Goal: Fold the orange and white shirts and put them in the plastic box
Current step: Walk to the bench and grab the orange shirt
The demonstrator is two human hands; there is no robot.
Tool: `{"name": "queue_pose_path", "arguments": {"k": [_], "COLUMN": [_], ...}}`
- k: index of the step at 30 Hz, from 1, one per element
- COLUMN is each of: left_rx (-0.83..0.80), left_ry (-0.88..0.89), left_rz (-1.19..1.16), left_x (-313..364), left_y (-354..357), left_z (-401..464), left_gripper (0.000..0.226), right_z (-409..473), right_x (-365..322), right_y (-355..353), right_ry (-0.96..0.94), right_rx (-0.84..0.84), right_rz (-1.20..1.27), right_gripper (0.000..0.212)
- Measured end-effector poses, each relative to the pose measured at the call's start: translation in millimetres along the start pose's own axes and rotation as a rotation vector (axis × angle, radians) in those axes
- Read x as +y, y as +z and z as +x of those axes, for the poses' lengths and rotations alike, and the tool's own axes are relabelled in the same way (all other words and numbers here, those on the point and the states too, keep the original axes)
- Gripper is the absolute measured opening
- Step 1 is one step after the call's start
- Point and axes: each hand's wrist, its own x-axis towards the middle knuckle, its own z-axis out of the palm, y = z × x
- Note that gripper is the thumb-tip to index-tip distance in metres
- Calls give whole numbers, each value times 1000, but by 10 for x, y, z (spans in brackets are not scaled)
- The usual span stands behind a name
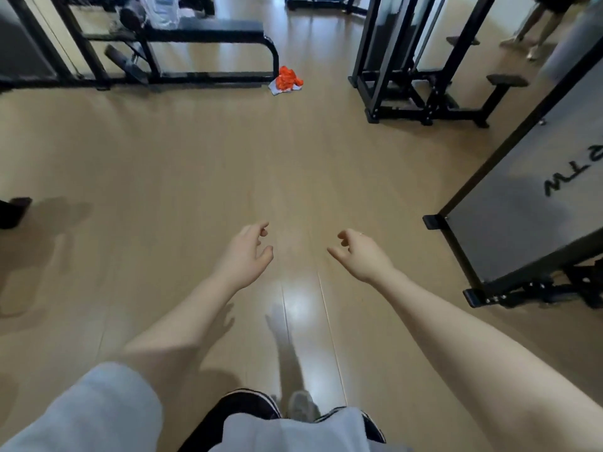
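Orange shirt (287, 78) crumpled on top of the white shirt (277, 89), both on the wood floor (182, 164) at its far side, just beside the foot of a black weight bench (208, 31). Left hand (248, 252) and right hand (358, 252) stretched forward, fingers loosely curled, both empty, well apart from the shirts. Gym rack (421, 76) far right.

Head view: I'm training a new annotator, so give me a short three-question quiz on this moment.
1. True or false: the orange shirt lies crumpled on the floor beside the black bench frame.
2. What does the left hand hold? A) a shirt B) nothing C) a box
3. Fill in: the white shirt lies partly ___ the orange one.

Key: 1 true; 2 B; 3 under. The right hand is empty too.
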Motion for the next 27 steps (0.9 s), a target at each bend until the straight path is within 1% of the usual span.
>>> {"name": "queue_pose_path", "arguments": {"k": [4, 8, 12, 14, 19, 23, 27], "left_rx": [142, 193, 181, 174, 134, 87, 74], "left_ry": [-46, -93, -127, -110, -73, -40, 14], "left_rz": [-30, -76, -71, -57, -19, -14, -1], "left_x": [-303, -723, -1127, -1261, -1375, -1362, -1360], "left_y": [-351, -593, -955, -1172, -1660, -1801, -1766], "left_z": [1011, 2053, 3192, 3728, 5066, 6148, 7347], "left_gripper": [45, 44, 44, 43, 44, 44, 45], "right_z": [1135, 2269, 3430, 3979, 5266, 6267, 7379], "right_x": [-427, -760, -1078, -1259, -1592, -1643, -1543], "right_y": [-133, -119, -232, -377, -795, -1061, -1283], "right_ry": [-89, -127, -116, -102, -74, -39, -36], "right_rx": [-48, -77, -90, -92, -38, -6, 9], "right_rz": [0, 0, -14, -11, 69, 109, 99], "right_gripper": [50, 51, 50, 50, 48, 48, 48]}}
